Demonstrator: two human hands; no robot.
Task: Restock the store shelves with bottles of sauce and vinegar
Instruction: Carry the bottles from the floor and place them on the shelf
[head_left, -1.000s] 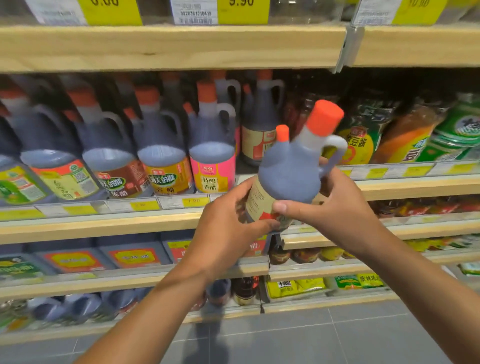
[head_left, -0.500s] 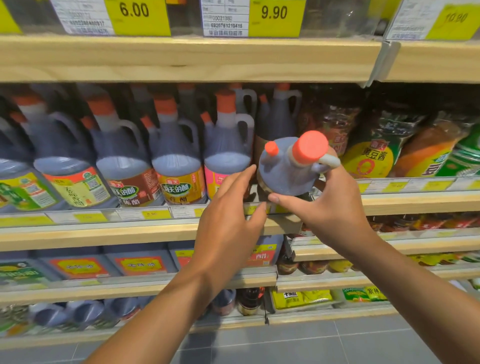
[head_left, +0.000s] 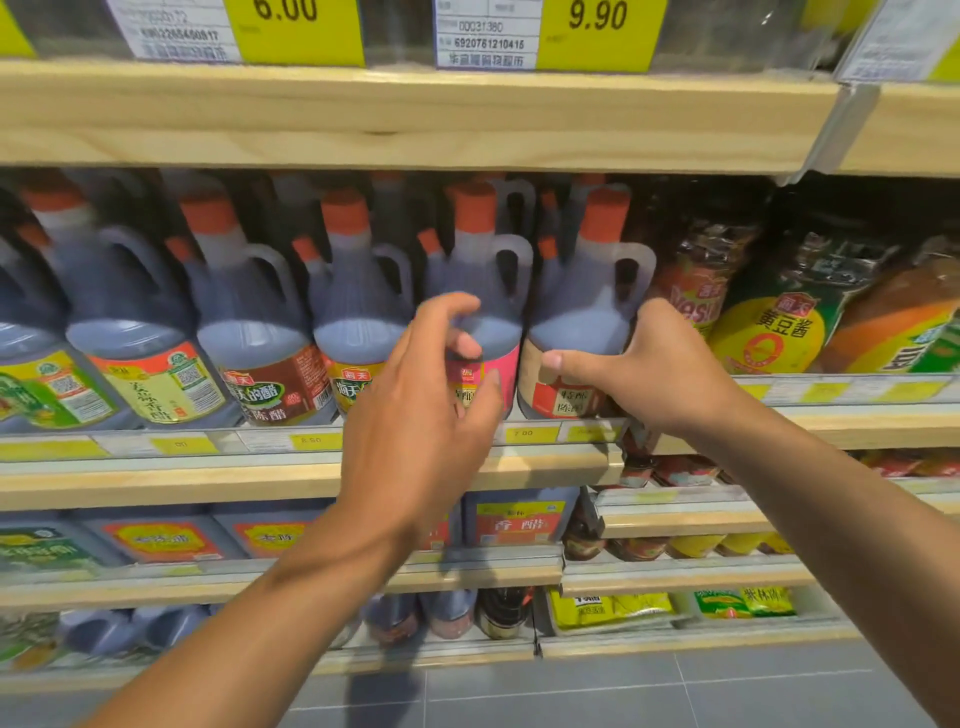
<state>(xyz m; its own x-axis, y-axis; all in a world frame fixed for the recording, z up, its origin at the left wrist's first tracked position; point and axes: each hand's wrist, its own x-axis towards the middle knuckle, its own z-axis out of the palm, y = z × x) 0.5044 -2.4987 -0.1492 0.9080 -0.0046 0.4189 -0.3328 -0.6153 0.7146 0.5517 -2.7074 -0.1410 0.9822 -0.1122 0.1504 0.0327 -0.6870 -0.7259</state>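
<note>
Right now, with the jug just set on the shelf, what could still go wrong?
1. The right hand still grips the red-labelled jug, which stands at the shelf's front edge; letting go carelessly might tip it forward.
2. It sits tight against the pink-labelled jug, so sliding it back could shove that neighbour.
3. The left hand hovers open in front of the pink-labelled jug and could knock it.
</note>
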